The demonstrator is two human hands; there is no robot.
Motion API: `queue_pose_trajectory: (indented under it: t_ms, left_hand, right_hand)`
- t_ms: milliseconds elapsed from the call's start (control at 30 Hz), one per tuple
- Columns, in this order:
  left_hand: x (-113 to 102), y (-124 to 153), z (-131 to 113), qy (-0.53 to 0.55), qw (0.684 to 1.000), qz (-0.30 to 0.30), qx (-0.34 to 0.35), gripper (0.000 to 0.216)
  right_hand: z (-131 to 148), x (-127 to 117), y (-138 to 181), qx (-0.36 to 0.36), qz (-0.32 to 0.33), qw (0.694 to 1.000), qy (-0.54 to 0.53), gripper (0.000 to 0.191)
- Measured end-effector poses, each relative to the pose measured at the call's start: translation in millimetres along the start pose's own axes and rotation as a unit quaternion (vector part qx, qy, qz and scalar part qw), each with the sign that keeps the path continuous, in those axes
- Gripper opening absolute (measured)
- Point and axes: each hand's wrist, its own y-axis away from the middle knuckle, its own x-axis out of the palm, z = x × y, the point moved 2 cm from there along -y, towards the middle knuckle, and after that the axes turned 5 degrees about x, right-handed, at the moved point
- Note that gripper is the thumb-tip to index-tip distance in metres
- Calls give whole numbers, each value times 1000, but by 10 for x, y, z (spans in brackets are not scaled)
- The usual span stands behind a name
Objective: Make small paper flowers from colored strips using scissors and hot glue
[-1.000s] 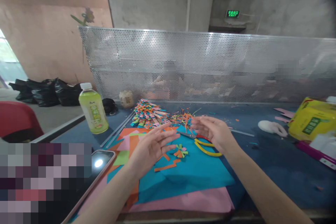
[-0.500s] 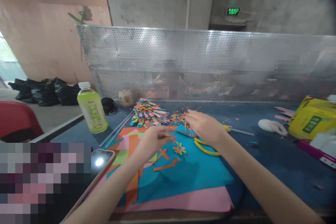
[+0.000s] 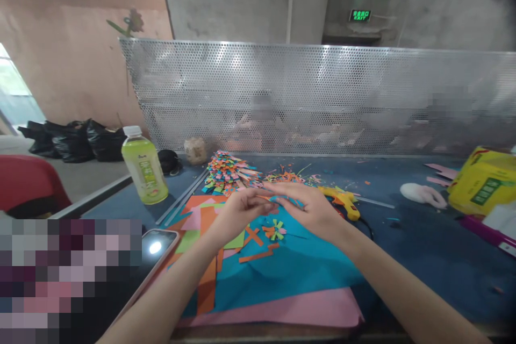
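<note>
My left hand (image 3: 241, 209) and my right hand (image 3: 312, 208) meet fingertip to fingertip above a blue paper sheet (image 3: 294, 269). Both pinch a small orange paper piece (image 3: 264, 197) between them. The left fingers are curled; the right fingers reach leftward, pressed together. Just below the hands lies a small multicoloured paper flower (image 3: 276, 230) with loose orange strips (image 3: 255, 236) beside it. A pile of coloured paper strips (image 3: 226, 172) sits just beyond the hands.
A yellow glue gun (image 3: 342, 199) lies right of my right hand. Green drink bottle (image 3: 144, 172) stands left; a lit phone (image 3: 155, 247) lies near-left. Pink sheet (image 3: 282, 306) underlies the blue. Yellow tissue pack (image 3: 484, 185) far right. A perforated metal screen (image 3: 322, 97) closes the back.
My hands, spread apart a second ago, have come together into a pinch. My right hand reached to the scraps and drew back, now covering the scissors; the glue gun has come into view.
</note>
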Motion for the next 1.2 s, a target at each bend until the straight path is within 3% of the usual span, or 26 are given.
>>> queue_pose_trajectory:
  t_ms: [100, 233, 300, 433, 600, 700, 767, 800, 933, 1033, 1100, 1200]
  left_hand:
    - [-44, 6, -53, 22, 1000, -18, 0, 41]
    - [-66, -34, -191, -18, 998, -45, 46, 41]
    - [-69, -54, -205, -42, 996, -54, 53, 34]
    - [-104, -62, -86, -87, 994, -51, 28, 29]
    - [-163, -28, 45, -70, 997, -23, -39, 37]
    - [-203, 28, 24, -100, 993, -57, -36, 36]
    - [-210, 90, -10, -120, 991, -61, -13, 34]
    - [-198, 125, -18, -113, 993, -35, -10, 35]
    - [-102, 240, 42, -88, 988, 125, -36, 70]
    - [-62, 232, 167, -137, 983, 115, -36, 77]
    - [-41, 203, 249, -169, 980, 99, -38, 69]
    - [-16, 176, 319, -122, 985, 103, -58, 53]
  right_hand:
    - [-192, 83, 45, 88, -6, 996, 16, 38]
    - [-213, 346, 174, 184, 144, 956, -176, 33]
    - [-132, 398, 163, 196, 165, 934, -251, 24]
    - [-43, 288, -4, 219, 94, 902, -360, 14]
    - [-143, 204, -112, 317, 29, 810, -492, 13]
    - [-174, 193, -120, 343, 2, 776, -529, 6]
    - [-168, 159, -139, 350, -22, 767, -538, 2]
    - [-161, 134, -154, 353, -33, 765, -538, 3]
    - [-151, 45, -215, 356, -55, 765, -534, 7]
    - [-180, 30, -223, 354, -53, 766, -533, 10]
    - [-197, 24, -214, 351, -58, 768, -532, 11]
    - [-162, -66, -221, 325, -81, 786, -520, 11]
